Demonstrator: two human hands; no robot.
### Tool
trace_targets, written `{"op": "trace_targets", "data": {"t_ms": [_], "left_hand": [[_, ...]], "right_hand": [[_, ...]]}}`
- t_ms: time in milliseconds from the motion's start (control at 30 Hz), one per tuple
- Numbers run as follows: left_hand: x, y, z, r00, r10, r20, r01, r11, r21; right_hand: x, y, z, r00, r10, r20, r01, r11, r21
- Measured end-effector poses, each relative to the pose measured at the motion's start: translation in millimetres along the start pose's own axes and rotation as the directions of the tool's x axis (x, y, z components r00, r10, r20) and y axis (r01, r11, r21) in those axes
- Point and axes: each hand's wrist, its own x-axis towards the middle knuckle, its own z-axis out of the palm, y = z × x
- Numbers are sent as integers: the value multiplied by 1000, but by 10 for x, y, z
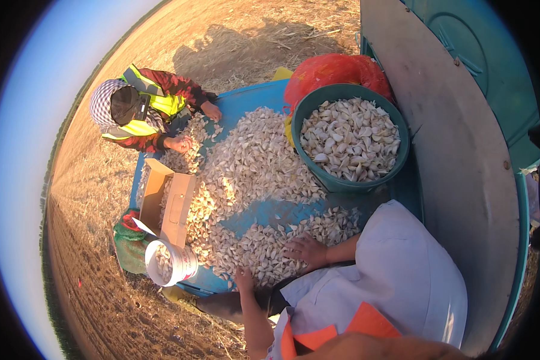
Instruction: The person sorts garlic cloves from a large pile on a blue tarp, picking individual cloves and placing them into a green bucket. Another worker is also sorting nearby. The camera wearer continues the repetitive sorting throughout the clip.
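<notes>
A broad spread of loose garlic cloves (261, 153) covers much of a blue work surface (270, 213). At its near edge, my right hand (306, 251) rests on the cloves with fingers spread and palm down. Further left, my left hand (245, 279) touches the same near pile with its fingertips; whether a clove is between them is not visible. A white plastic bucket (185, 264), tilted in view, holds more cloves beyond my left hand. At the far right stands a large green tub (312, 164) heaped with cloves.
An open cardboard box (178, 209) stands among the cloves beside the bucket. Across the surface, a co-worker's hands (178, 144) are at another pile. A red mesh sack (321, 74) sits behind the tub, a green mesh bag (130, 247) near the bucket. A metal panel (459, 148) borders the right.
</notes>
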Motion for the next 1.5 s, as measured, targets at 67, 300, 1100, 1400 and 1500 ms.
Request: {"op": "trace_targets", "data": {"t_ms": [67,300,1100,1400,1500], "left_hand": [[-151,239,-97,998,-1,65,15,979,-205],[-792,1133,-24,990,53,-132,-44,997,71],[-1028,1246,-1042,561,-224,-797,-160,915,-370],[-1535,313,-2393,-5,-432,-902,-6,902,-432],[-1534,68,-2483,0,-499,-867,67,865,-498]], "right_hand": [[17,-9,35,998,7,-63,-6,1000,19],[66,-40,-1,998,16,-67,-14,1000,20],[88,-1,39,979,-98,-177,109,993,51],[96,-9,85,984,-84,-156,91,995,35],[94,-6,96,980,-88,-181,92,996,18]]}}
